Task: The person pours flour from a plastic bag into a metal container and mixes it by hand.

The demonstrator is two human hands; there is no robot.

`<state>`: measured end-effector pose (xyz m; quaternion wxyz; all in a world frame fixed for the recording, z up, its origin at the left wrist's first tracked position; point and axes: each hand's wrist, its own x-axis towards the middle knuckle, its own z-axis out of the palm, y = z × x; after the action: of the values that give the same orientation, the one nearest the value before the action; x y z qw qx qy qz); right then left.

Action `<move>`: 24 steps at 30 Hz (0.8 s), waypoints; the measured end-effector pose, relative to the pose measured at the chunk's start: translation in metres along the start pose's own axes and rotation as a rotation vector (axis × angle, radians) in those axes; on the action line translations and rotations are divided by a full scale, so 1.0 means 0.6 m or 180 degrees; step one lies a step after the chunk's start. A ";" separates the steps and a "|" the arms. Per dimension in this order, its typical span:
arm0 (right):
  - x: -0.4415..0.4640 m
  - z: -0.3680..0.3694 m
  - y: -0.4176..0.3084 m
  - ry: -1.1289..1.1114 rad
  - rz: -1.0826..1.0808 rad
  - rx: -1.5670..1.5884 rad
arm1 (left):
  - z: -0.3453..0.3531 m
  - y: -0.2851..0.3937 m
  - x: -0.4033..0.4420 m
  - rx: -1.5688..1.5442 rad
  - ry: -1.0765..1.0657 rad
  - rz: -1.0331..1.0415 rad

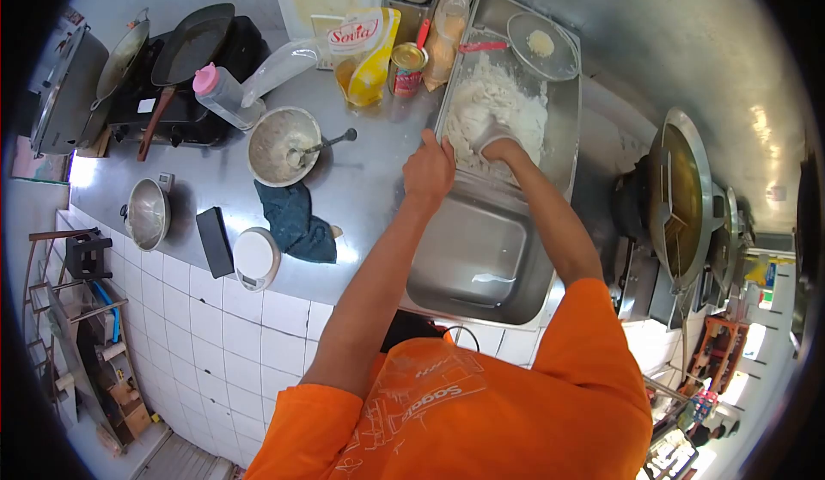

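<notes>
A rectangular metal tray (560, 136) holds a heap of white flour (490, 106). My left hand (430, 169) is closed on the tray's near left edge. Down in the flour, my right hand (502, 143) is coated white and its fingers are hidden, so I cannot see whether they hold anything. At the tray's far end lies a round mesh strainer (550, 55) with a red handle and some pale crumbs in it. In front of the flour is a bare metal basin (468, 244) with a little liquid on its bottom.
Left of the tray stand an opened can (406, 80), a yellow Sovia pouch (368, 67) and a metal bowl (258, 158) of pale batter with a ladle. A dark cloth (296, 222) and white scale (256, 256) lie nearer. At right is a large wok (683, 196) of oil.
</notes>
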<state>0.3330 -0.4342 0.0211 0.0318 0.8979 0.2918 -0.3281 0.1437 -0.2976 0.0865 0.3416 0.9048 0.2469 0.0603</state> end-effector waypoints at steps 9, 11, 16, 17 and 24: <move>-0.140 -0.055 0.026 0.0946 0.0006 0.4553 | -0.001 -0.001 -0.003 -0.0116 0.0035 0.0039; -0.118 -0.052 0.098 0.0967 0.0440 0.4058 | -0.001 0.000 -0.001 -0.0167 0.0018 0.0070; -0.100 0.050 0.189 -0.1404 0.1835 0.3281 | 0.001 0.000 0.000 -0.0119 0.0017 0.0041; -0.106 0.056 0.165 -0.1200 0.1254 0.2493 | 0.001 0.000 0.001 -0.0141 0.0008 0.0049; -0.128 -0.025 -0.091 -0.0656 0.1427 0.3674 | 0.000 0.002 0.000 -0.0161 -0.0091 0.0033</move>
<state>0.2648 -0.4240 0.0868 -0.3621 0.7735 -0.1324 -0.5030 0.1445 -0.2984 0.0870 0.3675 0.8979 0.2357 0.0554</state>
